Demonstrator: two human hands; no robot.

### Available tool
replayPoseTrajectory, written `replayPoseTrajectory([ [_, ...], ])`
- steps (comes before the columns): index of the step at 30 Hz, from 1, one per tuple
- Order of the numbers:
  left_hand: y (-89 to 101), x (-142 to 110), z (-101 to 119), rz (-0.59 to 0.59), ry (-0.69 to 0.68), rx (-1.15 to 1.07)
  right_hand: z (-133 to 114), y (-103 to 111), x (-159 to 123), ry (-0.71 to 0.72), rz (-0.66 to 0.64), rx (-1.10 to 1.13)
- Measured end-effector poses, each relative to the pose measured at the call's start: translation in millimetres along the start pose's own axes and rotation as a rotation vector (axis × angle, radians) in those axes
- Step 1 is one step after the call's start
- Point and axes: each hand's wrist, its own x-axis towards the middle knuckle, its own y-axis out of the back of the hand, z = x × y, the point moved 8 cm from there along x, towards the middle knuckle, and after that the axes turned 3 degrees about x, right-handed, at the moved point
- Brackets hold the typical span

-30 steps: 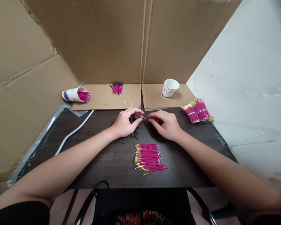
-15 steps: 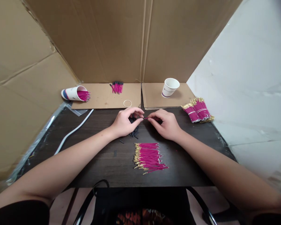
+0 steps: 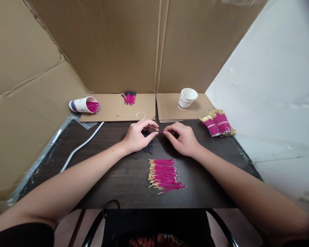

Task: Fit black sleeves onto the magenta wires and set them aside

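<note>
Above the middle of the dark table, my left hand (image 3: pixel 142 136) and my right hand (image 3: pixel 182 138) face each other, both pinched at the fingertips. Between them runs a short magenta wire (image 3: pixel 161 131), gripped at its right part by my right thumb and forefinger. Its left end looks dark, and a small black sleeve there is pinched by my left fingers. Loose black sleeves (image 3: pixel 149 147) lie in a heap partly hidden under my left hand. Closer to me, magenta wires with gold ends (image 3: pixel 166 173) are spread in a row, gold ends to the left.
Magenta wires with black ends (image 3: pixel 130 98) and a rubber band (image 3: pixel 140 115) lie on cardboard (image 3: pixel 108 111). A paper cup (image 3: pixel 186 99) stands right; another cup (image 3: pixel 80 105) lies sideways holding wires. Banded wire bundles (image 3: pixel 217 124) sit far right. A white cable (image 3: pixel 82 143) crosses the left side.
The whole view has shifted slightly, so things sit a little lower. Both hands keep nearly the same pose around the wire and sleeve.
</note>
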Motion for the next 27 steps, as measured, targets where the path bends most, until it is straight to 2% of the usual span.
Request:
replayPoseTrajectory([
  [17,0.7,2.4,3.4,-0.014,-0.033,0.071,-1.5,0.1,0.3,0.008,-0.001,0.009],
  [22,12.6,7.4,7.3,0.004,-0.121,0.113,-1.3,2.8,0.4,0.005,0.015,0.001],
  [27,29.7,14.5,-1.4,-0.037,-0.148,0.218,3.4,4.6,0.6,-0.034,0.04,0.008],
])
